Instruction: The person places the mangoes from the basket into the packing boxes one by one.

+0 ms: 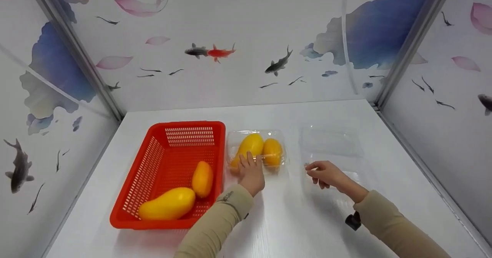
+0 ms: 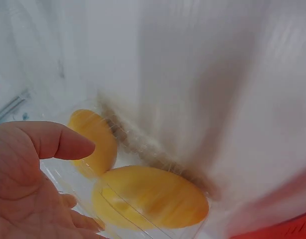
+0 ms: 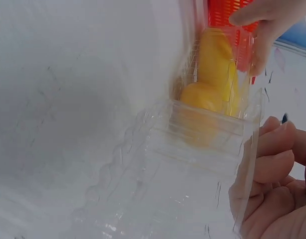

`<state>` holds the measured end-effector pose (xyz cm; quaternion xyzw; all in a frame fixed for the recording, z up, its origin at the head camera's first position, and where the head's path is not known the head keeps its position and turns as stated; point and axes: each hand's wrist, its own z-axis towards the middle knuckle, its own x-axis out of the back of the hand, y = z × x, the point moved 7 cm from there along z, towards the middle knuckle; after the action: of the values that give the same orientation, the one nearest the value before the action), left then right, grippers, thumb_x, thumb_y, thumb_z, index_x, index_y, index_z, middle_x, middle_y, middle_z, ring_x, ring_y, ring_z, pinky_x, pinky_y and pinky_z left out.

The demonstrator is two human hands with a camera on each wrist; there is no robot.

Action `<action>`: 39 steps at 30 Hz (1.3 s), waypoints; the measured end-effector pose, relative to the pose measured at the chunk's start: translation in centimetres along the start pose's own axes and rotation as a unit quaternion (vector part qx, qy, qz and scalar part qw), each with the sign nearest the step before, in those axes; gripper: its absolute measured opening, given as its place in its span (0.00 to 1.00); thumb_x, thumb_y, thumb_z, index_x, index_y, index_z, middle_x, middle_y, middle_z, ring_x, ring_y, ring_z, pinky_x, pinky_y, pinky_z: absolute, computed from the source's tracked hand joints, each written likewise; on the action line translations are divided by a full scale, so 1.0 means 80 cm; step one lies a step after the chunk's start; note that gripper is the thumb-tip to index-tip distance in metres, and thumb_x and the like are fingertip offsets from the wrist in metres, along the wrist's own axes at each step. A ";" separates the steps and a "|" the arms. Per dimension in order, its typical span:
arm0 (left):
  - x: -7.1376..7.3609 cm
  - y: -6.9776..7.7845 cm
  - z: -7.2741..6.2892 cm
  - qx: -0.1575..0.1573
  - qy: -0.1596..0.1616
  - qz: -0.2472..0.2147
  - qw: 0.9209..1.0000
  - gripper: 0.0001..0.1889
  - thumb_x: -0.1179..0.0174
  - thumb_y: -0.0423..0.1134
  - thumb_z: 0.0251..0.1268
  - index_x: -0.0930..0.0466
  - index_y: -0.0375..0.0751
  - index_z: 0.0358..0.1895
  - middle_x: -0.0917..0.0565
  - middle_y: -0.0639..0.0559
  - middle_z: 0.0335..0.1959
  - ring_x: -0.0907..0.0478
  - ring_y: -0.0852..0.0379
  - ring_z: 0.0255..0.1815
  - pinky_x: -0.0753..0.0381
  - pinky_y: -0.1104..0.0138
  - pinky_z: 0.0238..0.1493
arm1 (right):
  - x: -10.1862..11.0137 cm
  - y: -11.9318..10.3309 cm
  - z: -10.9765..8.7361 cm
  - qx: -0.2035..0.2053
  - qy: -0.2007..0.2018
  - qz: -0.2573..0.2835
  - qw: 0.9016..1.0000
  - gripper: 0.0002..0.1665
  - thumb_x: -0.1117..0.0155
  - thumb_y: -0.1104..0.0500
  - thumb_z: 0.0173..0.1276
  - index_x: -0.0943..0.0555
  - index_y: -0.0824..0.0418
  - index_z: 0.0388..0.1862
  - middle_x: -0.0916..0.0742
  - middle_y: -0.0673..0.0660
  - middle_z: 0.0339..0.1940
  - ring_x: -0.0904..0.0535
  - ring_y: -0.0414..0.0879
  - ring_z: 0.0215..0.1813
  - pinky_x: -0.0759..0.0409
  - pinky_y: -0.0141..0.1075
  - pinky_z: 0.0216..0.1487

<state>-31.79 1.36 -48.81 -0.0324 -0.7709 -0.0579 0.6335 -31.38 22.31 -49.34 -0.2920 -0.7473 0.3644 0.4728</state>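
Note:
Two yellow mangoes, a larger one (image 1: pixel 253 143) and a smaller one (image 1: pixel 273 152), lie side by side in a clear plastic box (image 1: pixel 285 158). My left hand (image 1: pixel 252 174) reaches over the near side of this box, fingers spread and fairly straight against it. In the left wrist view its thumb (image 2: pixel 76 144) overlaps the smaller mango. To the right lies another clear plastic box (image 1: pixel 330 142), with no fruit showing inside. My right hand (image 1: pixel 326 174) holds this box at its left edge with curled fingers (image 3: pixel 275 149), seen partly through the plastic in the right wrist view.
A red plastic basket (image 1: pixel 153 128) stands left of the boxes, holding a large yellow mango (image 1: pixel 169 204) and a smaller orange-yellow mango (image 1: pixel 202 179). The white table (image 1: pixel 276 219) is enclosed by printed panels (image 1: pixel 246 81) at the back and both sides.

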 end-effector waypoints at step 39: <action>0.031 -0.029 0.072 0.024 0.006 -0.116 0.993 0.38 0.50 0.33 0.64 0.61 0.44 0.73 0.59 0.38 0.73 0.62 0.32 0.71 0.56 0.46 0.68 | 0.144 0.129 -0.028 -0.077 0.117 -0.004 0.990 0.37 0.54 0.55 0.71 0.54 0.74 0.69 0.51 0.78 0.68 0.51 0.72 0.67 0.43 0.60 0.63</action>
<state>-38.20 -0.24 -47.62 0.0732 -0.7666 -0.1124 0.6279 -32.77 37.73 -51.51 -0.3655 -0.7136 0.2674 0.5346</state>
